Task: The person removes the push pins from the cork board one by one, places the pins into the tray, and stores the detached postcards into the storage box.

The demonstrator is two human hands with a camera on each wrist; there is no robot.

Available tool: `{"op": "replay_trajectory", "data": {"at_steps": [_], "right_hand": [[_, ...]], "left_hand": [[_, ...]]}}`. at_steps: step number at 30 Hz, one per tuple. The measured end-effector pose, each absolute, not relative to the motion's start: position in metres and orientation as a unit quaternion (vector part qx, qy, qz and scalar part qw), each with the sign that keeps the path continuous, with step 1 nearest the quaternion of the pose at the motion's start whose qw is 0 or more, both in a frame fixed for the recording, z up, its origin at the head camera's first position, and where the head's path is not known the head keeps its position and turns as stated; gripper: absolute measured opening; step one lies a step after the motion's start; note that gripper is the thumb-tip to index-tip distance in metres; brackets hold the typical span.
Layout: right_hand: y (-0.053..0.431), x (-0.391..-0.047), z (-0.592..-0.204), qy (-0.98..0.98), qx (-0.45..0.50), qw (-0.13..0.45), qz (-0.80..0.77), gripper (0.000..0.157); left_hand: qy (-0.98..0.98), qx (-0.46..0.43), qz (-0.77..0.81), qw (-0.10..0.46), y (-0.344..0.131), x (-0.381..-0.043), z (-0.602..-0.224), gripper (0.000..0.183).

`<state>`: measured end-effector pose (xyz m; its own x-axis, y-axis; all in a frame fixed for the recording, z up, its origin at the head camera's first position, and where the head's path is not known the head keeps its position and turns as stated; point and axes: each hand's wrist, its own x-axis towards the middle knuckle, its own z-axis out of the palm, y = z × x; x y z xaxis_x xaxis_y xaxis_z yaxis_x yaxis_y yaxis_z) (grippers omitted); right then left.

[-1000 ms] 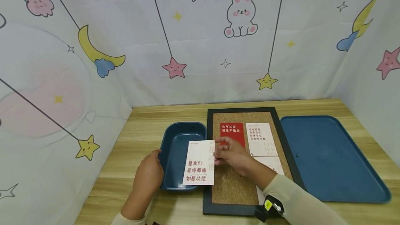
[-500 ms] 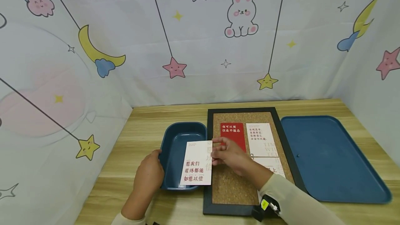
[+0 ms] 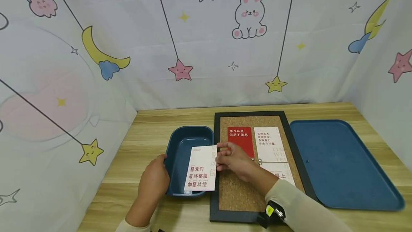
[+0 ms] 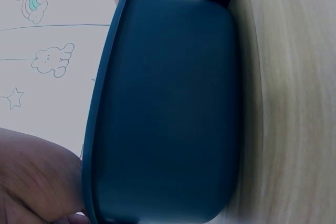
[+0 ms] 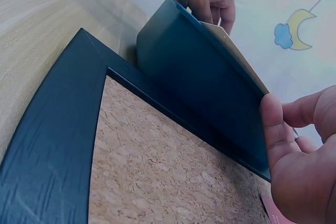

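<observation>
My right hand (image 3: 235, 162) pinches the right edge of a white card (image 3: 201, 169) printed with red Chinese characters. The card lies over the right part of a deep blue plastic bin (image 3: 190, 129), near its rim. On the bin's left side, my left hand (image 3: 154, 178) grips the rim; the right wrist view has its fingers (image 5: 210, 11) over the far edge. Right of the bin lies a black-framed cork board (image 3: 241, 196). It bears a red card (image 3: 239, 140) and white cards (image 3: 267, 140), partly covered by my right hand and forearm.
A shallow blue tray (image 3: 347, 167) lies right of the cork board, alongside its frame. Small metal clips (image 3: 260, 161) show near a thin cord across the board. Behind the wooden table (image 3: 154, 117) hangs a white curtain (image 3: 212, 46) with cartoon prints.
The white card and my right hand have shifted slightly left, further over the bin. My left hand has stayed on the bin's rim.
</observation>
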<state>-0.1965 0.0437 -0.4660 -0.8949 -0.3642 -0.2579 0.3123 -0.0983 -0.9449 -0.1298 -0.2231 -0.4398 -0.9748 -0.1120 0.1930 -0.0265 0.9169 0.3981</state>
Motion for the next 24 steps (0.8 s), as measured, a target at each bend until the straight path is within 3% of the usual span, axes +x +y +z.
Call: {"op": "replay_trajectory", "data": {"at_steps": [24], "right_hand": [[0.0420, -0.1947, -0.4663, 0.639, -0.044, 0.231, -0.733, 0.050]], "left_hand": [[-0.974, 0.041, -0.201, 0.100, -0.2230, -0.1296, -0.4385, 0.032]]}}
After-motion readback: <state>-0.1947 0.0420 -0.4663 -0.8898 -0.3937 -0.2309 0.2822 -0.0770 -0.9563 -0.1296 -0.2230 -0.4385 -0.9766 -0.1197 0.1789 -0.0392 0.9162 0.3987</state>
